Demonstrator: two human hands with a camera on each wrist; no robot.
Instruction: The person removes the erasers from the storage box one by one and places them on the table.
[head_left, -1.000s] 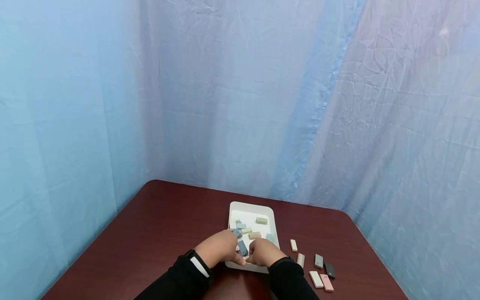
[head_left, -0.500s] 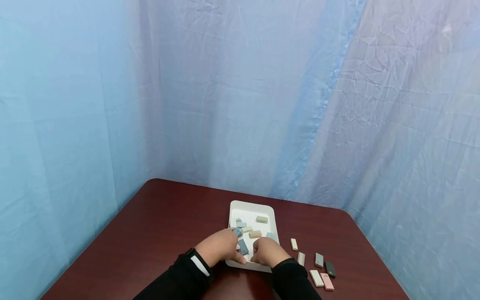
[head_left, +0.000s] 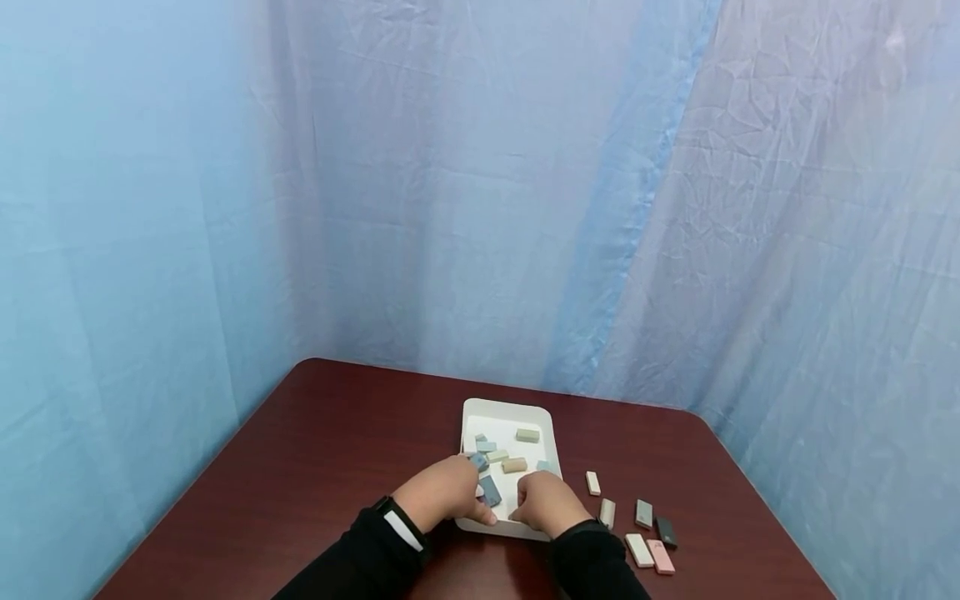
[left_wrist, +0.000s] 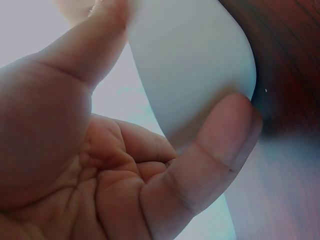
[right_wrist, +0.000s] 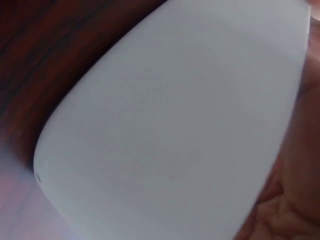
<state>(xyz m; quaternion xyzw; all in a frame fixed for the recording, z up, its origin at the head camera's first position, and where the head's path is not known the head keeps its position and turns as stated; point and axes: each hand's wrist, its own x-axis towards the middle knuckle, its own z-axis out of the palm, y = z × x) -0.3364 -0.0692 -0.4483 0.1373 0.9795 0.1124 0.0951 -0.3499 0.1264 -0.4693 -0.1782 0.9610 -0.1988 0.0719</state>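
One white tray [head_left: 507, 412] and two hands are seen on a dark red-brown table [head_left: 330, 450]. Inside the tray about seven small blocks can be counted in the head view, though some are hidden by the hands; among them are a tan block [head_left: 513, 465], a grey-green block [head_left: 527, 435] and a slate-blue block [head_left: 491, 490]. Six more blocks lie in a loose group on the table at 3 o'clock from the tray, among them a black block [head_left: 665, 532] and a pink block [head_left: 661, 557].

The tray is a shallow white rectangle with rounded corners and a low raised wall, set near the middle of the table, its long side running away from the person.

The tray's near edge is gripped by both hands. The left hand [head_left: 444, 492] is curled over the near left corner, the right hand [head_left: 550, 504] over the near right corner; both wrists are covered by black sleeves, and a dark band with a pale stripe [head_left: 396, 527] is worn on the left.

In the left wrist view the left thumb [left_wrist: 210, 155] is shown pressed against the outside of the tray's rounded corner [left_wrist: 200, 70], with the fingers inside the wall, a detail lost in the head view. In the right wrist view the tray wall [right_wrist: 175, 130] fills the picture, only an edge of palm being visible at 4 o'clock. The blocks appear in the head view alone.
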